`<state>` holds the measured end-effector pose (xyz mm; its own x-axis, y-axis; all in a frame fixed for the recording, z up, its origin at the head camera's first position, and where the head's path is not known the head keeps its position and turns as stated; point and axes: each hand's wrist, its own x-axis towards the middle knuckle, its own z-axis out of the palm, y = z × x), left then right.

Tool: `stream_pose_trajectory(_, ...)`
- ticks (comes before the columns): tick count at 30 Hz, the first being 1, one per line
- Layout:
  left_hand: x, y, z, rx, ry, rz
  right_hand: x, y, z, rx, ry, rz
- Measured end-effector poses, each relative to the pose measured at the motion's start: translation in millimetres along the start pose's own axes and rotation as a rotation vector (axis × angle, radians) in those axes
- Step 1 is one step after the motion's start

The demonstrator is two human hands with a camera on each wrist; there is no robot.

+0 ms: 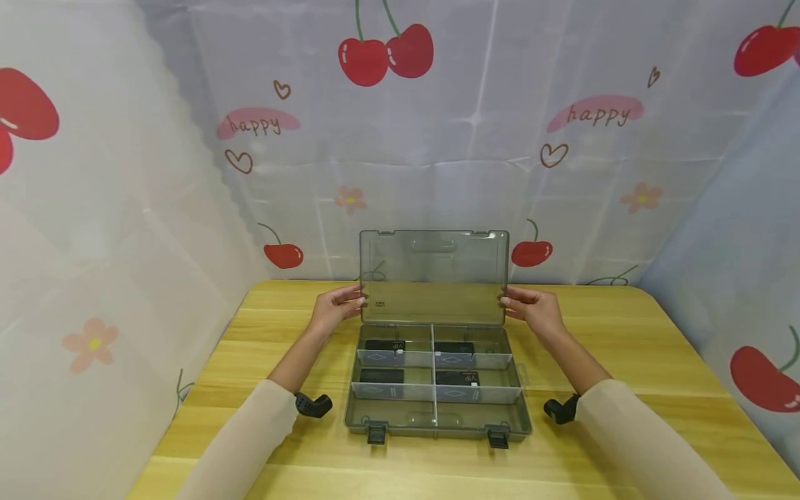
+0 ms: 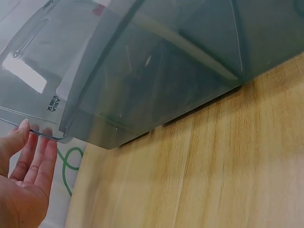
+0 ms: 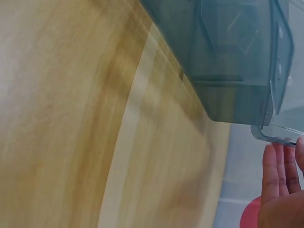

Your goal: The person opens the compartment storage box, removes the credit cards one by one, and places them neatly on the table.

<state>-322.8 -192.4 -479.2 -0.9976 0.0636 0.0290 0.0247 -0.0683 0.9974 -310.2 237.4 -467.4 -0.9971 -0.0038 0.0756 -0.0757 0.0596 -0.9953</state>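
Observation:
A grey see-through plastic storage box (image 1: 390,412) lies on the table with its lid (image 1: 434,274) raised at the back. My left hand (image 1: 335,310) pinches the lid's left edge, thumb in front and fingers behind, as the left wrist view also shows. At the opposite edge, my right hand (image 1: 536,311) holds the lid the same way; in the right wrist view its thumb is partly cut off. White dividers split the box into compartments. Black cards, one marked VIP (image 1: 457,378), lie in several of them; the front two hold none.
Two dark latches (image 1: 376,435) hang open at the box's front edge. The wooden table (image 1: 300,458) stretches around the box. White cherry-print sheets (image 1: 437,153) enclose it at the back and sides. A black wrist device (image 1: 314,405) sits by each sleeve.

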Motion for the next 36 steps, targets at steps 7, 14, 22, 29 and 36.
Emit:
stream_pose_trajectory(7, 8.0, -8.7, -0.1, -0.023, 0.026, -0.025, 4.1, 4.7, 2.8, 0.075, 0.016, 0.056)
stream_pose_trajectory(14, 10.9, -14.2, 0.4, -0.007, 0.041, -0.060, 7.2, 11.1, 5.4, 0.078, 0.041, 0.085)
stream_pose_trajectory(22, 13.8, -17.7, 1.6, -0.023, 0.034, -0.099, 9.5, 15.7, 8.0, 0.072, 0.059, 0.093)
stream_pose_trajectory(29, 13.5, -18.6, 2.3, -0.026, 0.048, -0.126, 11.1, 19.5, 10.6, 0.087, 0.058, 0.104)
stream_pose_trajectory(36, 14.4, -22.8, 2.4, -0.045, 0.057, -0.169, 11.3, 23.6, 10.2, 0.085, 0.048, 0.140)
